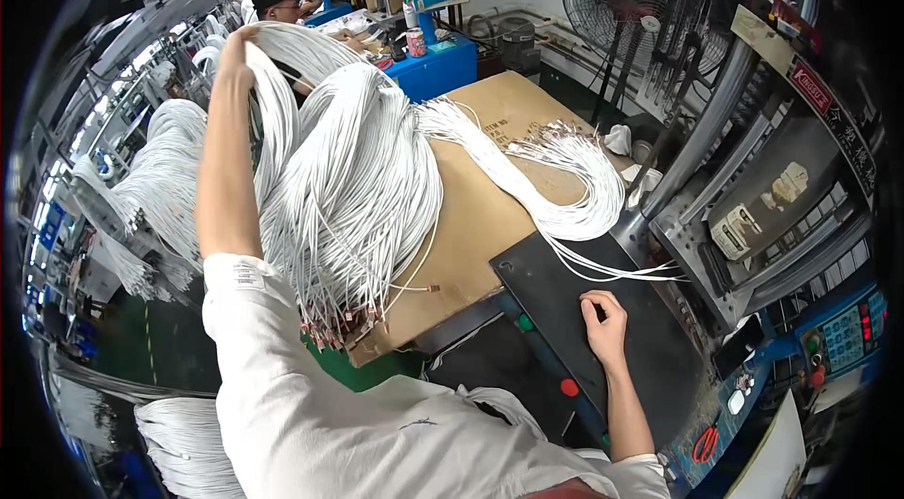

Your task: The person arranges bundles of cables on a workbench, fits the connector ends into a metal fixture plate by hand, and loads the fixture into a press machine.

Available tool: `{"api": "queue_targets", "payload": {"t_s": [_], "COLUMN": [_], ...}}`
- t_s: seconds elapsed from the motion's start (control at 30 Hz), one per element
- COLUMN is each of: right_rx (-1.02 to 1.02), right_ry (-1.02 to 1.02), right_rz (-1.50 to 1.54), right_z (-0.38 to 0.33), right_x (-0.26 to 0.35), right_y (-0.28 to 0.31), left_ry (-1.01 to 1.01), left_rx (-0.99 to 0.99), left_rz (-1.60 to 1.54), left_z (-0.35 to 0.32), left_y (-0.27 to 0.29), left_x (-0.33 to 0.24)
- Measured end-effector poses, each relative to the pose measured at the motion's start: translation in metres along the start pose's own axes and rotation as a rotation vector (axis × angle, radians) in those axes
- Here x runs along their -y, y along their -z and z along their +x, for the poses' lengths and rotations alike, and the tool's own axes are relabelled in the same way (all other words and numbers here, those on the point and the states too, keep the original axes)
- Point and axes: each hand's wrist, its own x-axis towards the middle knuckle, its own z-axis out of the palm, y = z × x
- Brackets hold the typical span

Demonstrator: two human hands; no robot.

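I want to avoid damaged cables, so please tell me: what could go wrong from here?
Strands cross in the big cable pile, so they might tangle if the left hand pulls. Some ends overhang the cardboard, so the pile could slip. Stray strands from the smaller bundle reach toward the machine and might snag.

A thick cable bundle (363, 169) blocked the left. The black board (650, 367) offered near room, bounded right by 1 press (777, 207).
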Motion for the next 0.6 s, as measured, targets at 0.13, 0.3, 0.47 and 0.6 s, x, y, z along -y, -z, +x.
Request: {"api": "queue_targets", "payload": {"t_s": [0.13, 0.3, 0.47, 0.6], "right_rx": [-0.022, -0.004, 0.021, 0.073], "right_ry": [-0.014, 0.053, 0.115, 0.154], "right_rz": [0.006, -0.123, -0.130, -0.179], "right_z": [-0.001, -0.001, 0.001, 0.004], "right_x": [0.003, 0.003, 0.009, 0.001], "right_y": [-0.002, 0.009, -0.003, -0.009], "left_ry": [-0.178, -0.214, -0.166, -0.240], "left_rx": [-0.041, 0.162, 0.154, 0.188], "left_rz": [-0.195, 0.058, 0.077, -0.006], "left_z": [-0.009, -0.089, -0.118, -0.112], "left_y": [0.096, 0.089, 0.106, 0.133], "left_x": [-0.080, -0.203, -0.288, -0.330]}}
